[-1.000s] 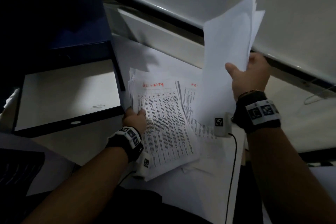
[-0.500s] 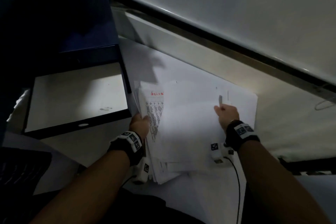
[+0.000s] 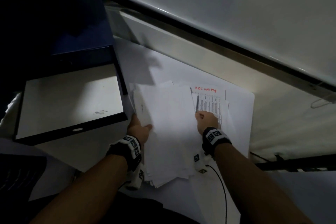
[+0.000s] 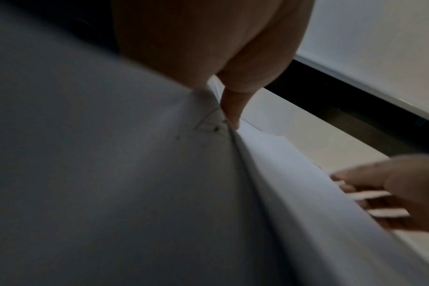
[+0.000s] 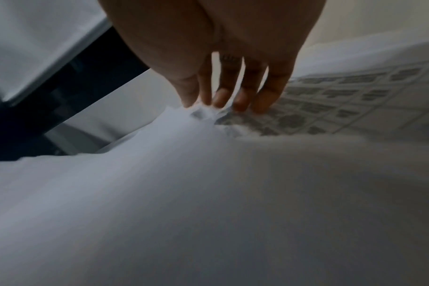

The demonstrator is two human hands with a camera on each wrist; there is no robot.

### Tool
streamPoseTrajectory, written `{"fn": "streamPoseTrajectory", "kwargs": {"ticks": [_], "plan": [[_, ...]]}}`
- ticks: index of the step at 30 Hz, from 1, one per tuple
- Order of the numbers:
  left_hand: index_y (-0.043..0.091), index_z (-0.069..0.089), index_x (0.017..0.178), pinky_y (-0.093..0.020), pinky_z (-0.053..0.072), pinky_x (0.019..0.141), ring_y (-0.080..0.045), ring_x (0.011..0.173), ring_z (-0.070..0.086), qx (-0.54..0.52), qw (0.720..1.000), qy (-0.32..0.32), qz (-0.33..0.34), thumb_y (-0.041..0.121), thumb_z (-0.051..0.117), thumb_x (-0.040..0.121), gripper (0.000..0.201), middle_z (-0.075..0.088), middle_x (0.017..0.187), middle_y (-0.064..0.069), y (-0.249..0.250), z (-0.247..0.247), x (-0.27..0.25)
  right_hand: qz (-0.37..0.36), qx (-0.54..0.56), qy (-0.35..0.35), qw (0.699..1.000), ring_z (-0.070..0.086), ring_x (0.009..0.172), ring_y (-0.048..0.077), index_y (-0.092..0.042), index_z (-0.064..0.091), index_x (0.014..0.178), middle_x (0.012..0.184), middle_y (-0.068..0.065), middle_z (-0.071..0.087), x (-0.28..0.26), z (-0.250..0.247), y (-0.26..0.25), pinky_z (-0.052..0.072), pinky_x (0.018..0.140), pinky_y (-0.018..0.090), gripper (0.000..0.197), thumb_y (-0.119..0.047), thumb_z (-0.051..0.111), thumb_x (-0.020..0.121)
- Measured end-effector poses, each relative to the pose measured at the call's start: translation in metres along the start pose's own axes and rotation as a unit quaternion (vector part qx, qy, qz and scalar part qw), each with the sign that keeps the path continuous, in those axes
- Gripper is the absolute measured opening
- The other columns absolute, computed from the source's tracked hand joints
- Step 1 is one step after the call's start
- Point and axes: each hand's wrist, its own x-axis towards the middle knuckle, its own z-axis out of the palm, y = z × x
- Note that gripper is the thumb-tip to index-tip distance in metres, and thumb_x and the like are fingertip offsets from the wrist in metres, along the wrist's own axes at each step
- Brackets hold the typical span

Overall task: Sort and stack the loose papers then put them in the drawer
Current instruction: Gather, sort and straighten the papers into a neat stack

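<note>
A loose stack of papers (image 3: 169,123) lies blank side up on the white surface, right of the open drawer (image 3: 69,103). My left hand (image 3: 143,125) grips the stack's left edge; in the left wrist view the left hand (image 4: 229,118) pinches that paper edge. My right hand (image 3: 203,114) rests on the far right of the pile, beside a printed sheet (image 3: 209,102) with a red heading. The right wrist view shows the right hand (image 5: 223,104) with fingers nearly straight, tips pressing where the blank paper bunches against the printed sheet (image 5: 343,96).
The drawer belongs to a dark blue cabinet (image 3: 72,23) at the left, and its pale floor holds nothing. A white ledge (image 3: 181,45) and wall run along the far side. A black cable (image 3: 222,187) trails from my right wrist.
My right hand brought the raised sheaf down onto the pile, then slid left across it. The printed sheet with the red heading now shows at the right. My left hand kept its grip.
</note>
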Motion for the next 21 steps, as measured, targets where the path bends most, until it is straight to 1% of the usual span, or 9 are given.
{"fn": "streamPoseTrajectory", "kwargs": {"ticks": [2,3,4,6,8,11,15,19,21], "plan": [[0.017,0.027,0.151,-0.039,0.039,0.109,-0.034,0.127,0.049,-0.003,1.000,0.009,0.009,0.024,0.068,0.088,0.075,0.047,0.144,-0.015,-0.001,0.001,0.002,0.079,-0.051,0.032,0.995,0.053,0.119,0.034,-0.011,0.057,0.129,0.130,0.015,0.056,0.007,-0.011,0.015,0.047,0.097,0.043,0.050,-0.038,0.063,0.087],[0.017,0.026,0.151,-0.040,0.038,0.111,-0.034,0.130,0.047,-0.004,1.000,0.016,0.014,0.025,0.067,0.089,0.075,0.044,0.146,-0.016,-0.001,0.000,0.002,0.130,-0.082,0.028,0.988,0.045,0.128,0.035,-0.011,0.046,0.138,0.140,0.016,0.046,0.011,-0.018,0.025,0.041,0.102,0.047,0.067,-0.045,0.066,0.084],[0.017,0.025,0.152,-0.040,0.036,0.112,-0.035,0.132,0.045,-0.002,1.000,0.024,0.018,0.026,0.066,0.090,0.075,0.042,0.148,-0.016,-0.001,-0.002,0.003,0.175,-0.107,0.015,0.979,0.038,0.133,0.036,-0.008,0.038,0.142,0.145,0.017,0.039,0.013,-0.025,0.032,0.037,0.105,0.050,0.080,-0.051,0.069,0.081],[0.016,0.026,0.151,-0.040,0.036,0.112,-0.035,0.132,0.044,0.005,0.999,0.039,0.028,0.027,0.065,0.090,0.074,0.042,0.148,-0.017,0.001,-0.005,0.003,0.207,-0.134,-0.004,0.969,0.035,0.135,0.037,-0.003,0.036,0.140,0.145,0.020,0.036,0.018,-0.032,0.043,0.035,0.106,0.051,0.094,-0.060,0.070,0.075],[0.018,0.028,0.150,-0.042,0.039,0.109,-0.036,0.128,0.048,0.005,0.998,0.043,0.041,0.028,0.065,0.089,0.071,0.046,0.144,-0.017,0.004,-0.007,0.002,0.189,-0.114,-0.009,0.975,0.044,0.128,0.036,-0.001,0.044,0.133,0.138,0.021,0.045,0.020,-0.033,0.045,0.042,0.102,0.047,0.089,-0.059,0.073,0.072],[0.018,0.030,0.149,-0.041,0.041,0.107,-0.036,0.125,0.050,0.004,0.998,0.047,0.047,0.028,0.064,0.090,0.069,0.048,0.141,-0.017,0.006,-0.009,0.002,0.165,-0.044,-0.007,0.985,0.058,0.114,0.035,0.002,0.052,0.126,0.126,0.020,0.059,0.021,-0.031,0.046,0.049,0.091,0.038,0.071,-0.042,0.078,0.076],[0.017,0.031,0.148,-0.039,0.041,0.107,-0.035,0.125,0.050,0.001,0.997,0.053,0.055,0.025,0.064,0.090,0.067,0.049,0.141,-0.016,0.010,-0.009,0.000,0.143,0.004,0.025,0.989,0.063,0.107,0.034,-0.001,0.058,0.122,0.119,0.017,0.065,0.014,-0.033,0.036,0.051,0.089,0.036,0.049,-0.021,0.076,0.081],[0.016,0.032,0.147,-0.037,0.040,0.107,-0.034,0.126,0.049,-0.009,0.997,0.045,0.058,0.024,0.064,0.090,0.066,0.048,0.142,-0.014,0.013,-0.008,-0.001,0.113,0.004,0.048,0.992,0.064,0.102,0.033,-0.006,0.064,0.114,0.113,0.013,0.068,0.004,-0.027,0.027,0.052,0.086,0.035,0.030,-0.018,0.067,0.087],[0.018,0.030,0.149,-0.039,0.040,0.109,-0.034,0.128,0.047,-0.010,0.998,0.041,0.051,0.027,0.064,0.090,0.068,0.046,0.144,-0.014,0.012,-0.008,0.000,0.101,-0.001,0.059,0.993,0.064,0.085,0.031,-0.006,0.066,0.085,0.087,0.010,0.067,0.000,-0.027,0.024,0.048,0.066,0.027,0.011,-0.014,0.059,0.089]]}}
